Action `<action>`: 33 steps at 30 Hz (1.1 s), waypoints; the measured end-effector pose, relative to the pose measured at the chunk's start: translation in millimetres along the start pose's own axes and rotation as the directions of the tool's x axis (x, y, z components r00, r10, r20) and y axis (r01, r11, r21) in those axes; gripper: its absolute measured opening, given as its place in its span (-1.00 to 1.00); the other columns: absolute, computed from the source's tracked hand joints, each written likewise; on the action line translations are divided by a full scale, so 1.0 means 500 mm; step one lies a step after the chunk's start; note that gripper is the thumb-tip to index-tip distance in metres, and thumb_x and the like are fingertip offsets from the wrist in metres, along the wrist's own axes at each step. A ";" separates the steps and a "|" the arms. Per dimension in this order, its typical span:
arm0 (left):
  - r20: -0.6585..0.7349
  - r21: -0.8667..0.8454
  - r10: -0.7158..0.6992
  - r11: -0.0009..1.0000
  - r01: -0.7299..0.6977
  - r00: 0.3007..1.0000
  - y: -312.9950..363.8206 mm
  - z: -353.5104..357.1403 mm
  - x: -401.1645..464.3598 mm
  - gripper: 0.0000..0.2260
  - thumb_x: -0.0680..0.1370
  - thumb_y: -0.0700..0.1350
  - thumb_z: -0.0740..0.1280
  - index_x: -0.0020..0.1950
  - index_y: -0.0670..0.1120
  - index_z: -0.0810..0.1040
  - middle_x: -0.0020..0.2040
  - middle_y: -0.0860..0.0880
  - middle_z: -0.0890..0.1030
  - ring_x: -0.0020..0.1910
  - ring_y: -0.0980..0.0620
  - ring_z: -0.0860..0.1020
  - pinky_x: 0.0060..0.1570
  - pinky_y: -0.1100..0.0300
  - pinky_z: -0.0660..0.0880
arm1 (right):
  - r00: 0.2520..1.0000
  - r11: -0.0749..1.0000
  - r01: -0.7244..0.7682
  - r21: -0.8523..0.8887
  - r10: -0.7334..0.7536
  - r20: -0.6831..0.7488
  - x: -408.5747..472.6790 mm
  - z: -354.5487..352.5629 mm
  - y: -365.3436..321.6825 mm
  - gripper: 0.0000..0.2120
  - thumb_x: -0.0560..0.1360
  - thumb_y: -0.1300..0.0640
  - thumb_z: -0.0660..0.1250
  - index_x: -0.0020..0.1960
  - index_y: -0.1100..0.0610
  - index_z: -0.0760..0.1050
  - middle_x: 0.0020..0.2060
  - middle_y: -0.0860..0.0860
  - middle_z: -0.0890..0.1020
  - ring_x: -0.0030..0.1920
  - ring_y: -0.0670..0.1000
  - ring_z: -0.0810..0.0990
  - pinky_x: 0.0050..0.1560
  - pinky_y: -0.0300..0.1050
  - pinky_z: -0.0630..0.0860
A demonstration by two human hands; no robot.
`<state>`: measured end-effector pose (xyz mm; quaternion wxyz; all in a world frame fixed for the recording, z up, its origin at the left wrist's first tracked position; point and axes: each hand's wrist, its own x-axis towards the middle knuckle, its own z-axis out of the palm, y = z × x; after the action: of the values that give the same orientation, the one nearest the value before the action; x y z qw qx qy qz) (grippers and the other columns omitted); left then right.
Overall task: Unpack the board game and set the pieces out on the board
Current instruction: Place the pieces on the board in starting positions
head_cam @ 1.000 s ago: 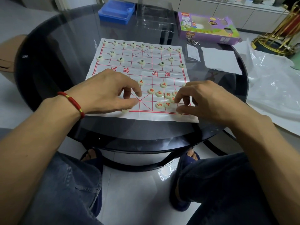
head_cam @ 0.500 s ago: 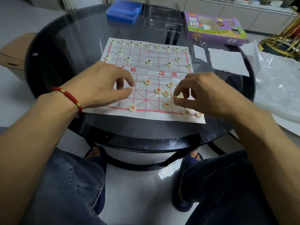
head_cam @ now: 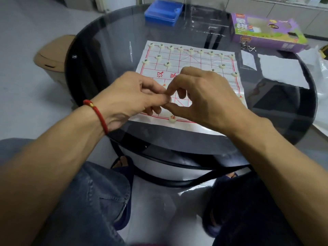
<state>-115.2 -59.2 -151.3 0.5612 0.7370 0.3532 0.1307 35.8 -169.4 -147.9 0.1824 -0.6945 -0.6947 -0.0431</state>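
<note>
A white sheet board (head_cam: 195,61) with a red grid lies on the round dark glass table (head_cam: 99,50). Several pale round pieces with green marks (head_cam: 190,50) stand in rows on its far half. One red-marked piece (head_cam: 172,119) sits on the near edge line, another (head_cam: 241,97) at the right edge. My left hand (head_cam: 127,96) and my right hand (head_cam: 207,96) meet over the near half. Their thumb and forefinger tips pinch together on one small pale piece (head_cam: 169,99), mostly hidden. The hands cover the other near-side pieces.
At the back stand a blue plastic box (head_cam: 163,12), a clear plastic tray (head_cam: 207,20) and the purple game carton (head_cam: 266,31). White paper (head_cam: 282,71) and a small clear bag (head_cam: 248,59) lie right of the board. A tan bin (head_cam: 53,59) stands on the floor, left.
My left hand left a piece on the near edge line and rose toward the middle. My right hand lifted a piece from the right-hand cluster and moved left until the fingertips met.
</note>
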 end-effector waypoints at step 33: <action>-0.260 0.490 -0.031 0.857 0.160 0.965 -0.079 -0.113 -0.005 -0.87 0.46 0.00 0.50 -0.05 -0.01 0.73 -0.13 0.12 0.68 -0.14 0.09 0.58 -0.26 0.22 0.55 | 0.993 0.997 -0.060 0.038 0.056 0.100 -0.006 -0.019 0.076 -0.84 0.59 0.13 0.37 0.12 0.09 0.67 -0.02 0.00 0.66 -0.26 -0.29 0.43 -0.23 -0.35 0.36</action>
<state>-165.3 -14.7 -168.3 0.3057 0.8183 0.4776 0.0942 74.8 -174.0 -147.3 0.1633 -0.7119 -0.6830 0.0107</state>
